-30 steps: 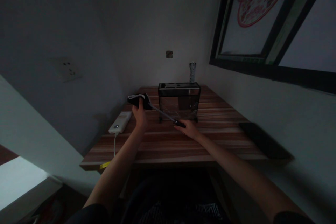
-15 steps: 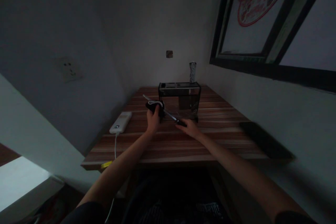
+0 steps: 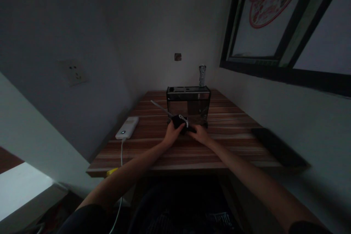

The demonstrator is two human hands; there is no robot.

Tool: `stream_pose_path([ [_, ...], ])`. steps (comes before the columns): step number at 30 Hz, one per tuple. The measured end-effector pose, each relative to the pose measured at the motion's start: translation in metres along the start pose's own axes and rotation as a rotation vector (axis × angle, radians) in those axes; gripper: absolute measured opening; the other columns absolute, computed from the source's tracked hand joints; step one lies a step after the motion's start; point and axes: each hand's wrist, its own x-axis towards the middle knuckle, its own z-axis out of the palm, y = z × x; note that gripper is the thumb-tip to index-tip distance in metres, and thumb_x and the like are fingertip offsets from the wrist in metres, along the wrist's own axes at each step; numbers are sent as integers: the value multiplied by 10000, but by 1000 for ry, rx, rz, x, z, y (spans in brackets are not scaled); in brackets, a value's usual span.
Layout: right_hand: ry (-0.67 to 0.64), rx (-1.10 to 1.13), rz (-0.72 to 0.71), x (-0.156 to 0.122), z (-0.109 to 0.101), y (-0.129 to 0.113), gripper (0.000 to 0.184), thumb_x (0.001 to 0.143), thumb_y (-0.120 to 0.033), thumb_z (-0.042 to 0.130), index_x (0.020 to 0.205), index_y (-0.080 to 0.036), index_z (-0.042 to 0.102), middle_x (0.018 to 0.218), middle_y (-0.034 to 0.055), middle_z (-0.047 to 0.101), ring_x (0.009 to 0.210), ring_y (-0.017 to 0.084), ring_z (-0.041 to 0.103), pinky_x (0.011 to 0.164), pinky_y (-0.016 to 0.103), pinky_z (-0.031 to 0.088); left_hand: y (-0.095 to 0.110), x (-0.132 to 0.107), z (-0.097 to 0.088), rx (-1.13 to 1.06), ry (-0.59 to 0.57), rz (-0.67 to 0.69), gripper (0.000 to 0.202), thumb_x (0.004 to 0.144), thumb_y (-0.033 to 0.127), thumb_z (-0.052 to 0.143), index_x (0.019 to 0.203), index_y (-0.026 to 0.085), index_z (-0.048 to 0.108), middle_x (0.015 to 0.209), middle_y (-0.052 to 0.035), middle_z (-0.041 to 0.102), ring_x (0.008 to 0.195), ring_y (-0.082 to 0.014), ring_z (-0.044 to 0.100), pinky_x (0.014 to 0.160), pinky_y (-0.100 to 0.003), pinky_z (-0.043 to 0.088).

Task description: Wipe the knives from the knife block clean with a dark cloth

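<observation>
My right hand point(image 3: 201, 134) is closed around the dark handle of a long, thin knife point(image 3: 160, 108), whose blade points up and to the left. My left hand point(image 3: 172, 133) grips a folded black cloth point(image 3: 178, 120) with a white edge, wrapped about the blade close to the handle. The cloth hides the lower blade, and most of the handle is covered by my fingers. Just behind both hands stands a see-through holder point(image 3: 189, 94) with a black frame and slots in its top.
A patterned glass tube point(image 3: 202, 76) rises at the holder's right rear. On the wooden table point(image 3: 227, 150), a white power bank point(image 3: 127, 128) with a cable lies left, and a dark flat object point(image 3: 278, 146) lies at the right edge. Walls close in on the sides and back.
My left hand has slid the black cloth down along the blade to the right, from mid-blade to near the handle. The right hand has barely moved.
</observation>
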Motion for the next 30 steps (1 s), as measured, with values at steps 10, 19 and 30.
stream_pose_path([
  [10, 23, 17, 16, 0, 0, -4, 288, 720, -291, 553, 941, -118, 620, 916, 74, 652, 843, 218, 581, 779, 344, 425, 9, 3, -3, -1, 3, 26, 291, 652, 274, 632, 903, 134, 584, 921, -89, 643, 870, -206, 591, 784, -316, 442],
  [19, 36, 49, 84, 1, 2, -9, 308, 715, -397, 559, 817, -113, 625, 576, 2, 572, 501, 109, 488, 496, 221, 380, 13, 13, -13, -29, 103, 42, 272, 636, 329, 643, 815, 126, 617, 815, -69, 658, 784, -201, 604, 715, -298, 461],
  [30, 22, 31, 92, -1, 2, -14, 329, 719, -436, 541, 795, -122, 609, 463, -34, 481, 413, 82, 416, 427, 201, 337, 26, 36, -40, -148, 374, 78, 337, 656, 389, 618, 854, 116, 615, 841, -62, 654, 823, -194, 597, 756, -295, 449],
])
